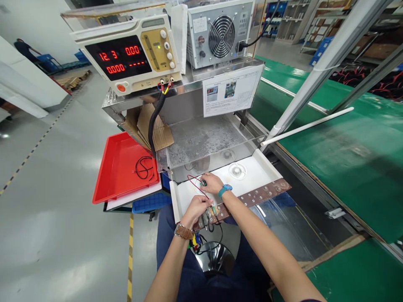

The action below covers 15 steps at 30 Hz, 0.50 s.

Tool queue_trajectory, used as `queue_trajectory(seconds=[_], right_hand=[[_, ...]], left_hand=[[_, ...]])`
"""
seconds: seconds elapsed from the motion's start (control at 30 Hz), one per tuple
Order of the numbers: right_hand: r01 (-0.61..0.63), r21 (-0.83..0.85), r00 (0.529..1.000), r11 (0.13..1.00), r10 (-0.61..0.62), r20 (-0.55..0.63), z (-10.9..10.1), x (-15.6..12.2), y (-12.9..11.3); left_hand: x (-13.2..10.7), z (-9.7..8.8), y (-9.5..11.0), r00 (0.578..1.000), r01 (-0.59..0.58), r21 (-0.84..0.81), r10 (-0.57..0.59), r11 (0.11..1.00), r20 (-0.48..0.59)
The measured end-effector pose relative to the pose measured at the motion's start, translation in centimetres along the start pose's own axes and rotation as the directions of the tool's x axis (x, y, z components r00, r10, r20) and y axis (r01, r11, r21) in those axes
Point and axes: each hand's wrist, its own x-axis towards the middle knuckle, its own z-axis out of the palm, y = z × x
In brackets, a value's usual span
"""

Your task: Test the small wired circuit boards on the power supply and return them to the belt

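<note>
Evidently the work is partway through: a small green circuit board [204, 183] is up off the white tray [258, 170], just above its floor, pinched between the fingertips of the right hand [213, 183]. A red wire [188, 177] loops out beside the board and runs down to the left hand [198, 207], whose thumb and fingers close on its lower end; the exact contact is too small to make out. Right by the left fingertips, a green-sleeved clip [214, 210] lies at the brown strip [261, 193] along the tray's front edge, with a black cable [221, 230] hanging below; whether clip and wire touch, I cannot tell. So the board is picked up and its wire is in hand, while a finished hookup does not show. Beyond, the power supply [132, 54] is switched on, reading 12.3 on one display and zeros on two others, which suggests that no load is drawing current and that the electrical side remains undone. To the left, the red tray [110, 167] holds loosely coiled black wire [144, 168], apparently untouched at this point.
</note>
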Motion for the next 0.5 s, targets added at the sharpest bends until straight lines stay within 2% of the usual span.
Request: queue_trajectory(seconds=[0.2, 0.27, 0.33, 0.37, 0.4, 0.43, 0.47, 0.5], right_hand=[[-0.017, 0.028, 1.0, 0.999, 0.017, 0.007, -0.1, 0.4, -0.7], [-0.028, 0.085, 0.999, 0.996, 0.031, -0.04, -1.4, -0.3, -1.4], [-0.026, 0.143, 0.984, 0.989, 0.051, -0.17, -3.8, -2.0, -1.2], [-0.035, 0.157, 0.962, 0.987, 0.076, -0.262, -5.5, -3.6, -0.5], [-0.066, 0.159, 0.922, 0.985, 0.121, -0.369, -7.4, -5.7, 0.6], [-0.13, 0.154, 0.854, 0.98, 0.189, -0.485, -9.6, -8.6, 1.9], [-0.223, 0.156, 0.747, 0.962, 0.272, -0.606, -11.8, -12.2, 3.5], [-0.344, 0.174, 0.592, 0.923, 0.357, -0.722, -14.1, -16.5, 5.2]], left_hand=[[-0.2, 0.0, 0.6, 0.999, 0.038, -0.002, -0.038, 0.999, 0.011], [-0.6, -0.2, 0.9, 0.999, 0.003, 0.018, -0.003, 1.0, 0.035], [-0.8, -0.5, 0.9, 0.999, -0.044, 0.053, 0.042, 0.998, 0.033], [-0.7, -0.7, 0.8, 0.999, -0.05, 0.058, 0.049, 0.997, 0.014], [-0.5, -0.8, 0.7, 1.0, -0.027, 0.058, 0.026, 0.998, 0.013], [-0.2, -0.9, 0.7, 0.999, 0.0, 0.061, -0.003, 0.998, 0.039], [0.1, -0.9, 0.7, 0.999, 0.013, 0.059, -0.015, 0.998, 0.048], [0.2, -0.9, 0.7, 0.998, 0.028, 0.048, -0.03, 0.998, 0.057]])
